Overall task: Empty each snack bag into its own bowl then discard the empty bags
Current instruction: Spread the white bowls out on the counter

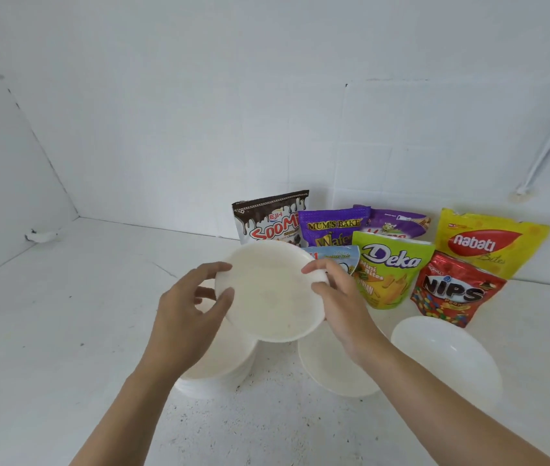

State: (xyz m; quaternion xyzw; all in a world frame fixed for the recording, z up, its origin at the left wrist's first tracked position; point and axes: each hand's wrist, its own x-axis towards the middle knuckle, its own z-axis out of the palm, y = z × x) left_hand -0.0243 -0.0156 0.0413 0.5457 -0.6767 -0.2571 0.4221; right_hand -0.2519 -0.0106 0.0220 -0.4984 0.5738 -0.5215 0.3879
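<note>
While aloft above the stack, bowl seemingly clasped between left grip, right grip.

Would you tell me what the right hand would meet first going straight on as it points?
Probably the small blue bag, just beyond the bowl the right hand grips; depth unclear.

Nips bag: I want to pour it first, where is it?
Head view, right side: the red Nips bag stands before the yellow Nabati bag, right of the green Deka bag, behind a white bowl.
</note>
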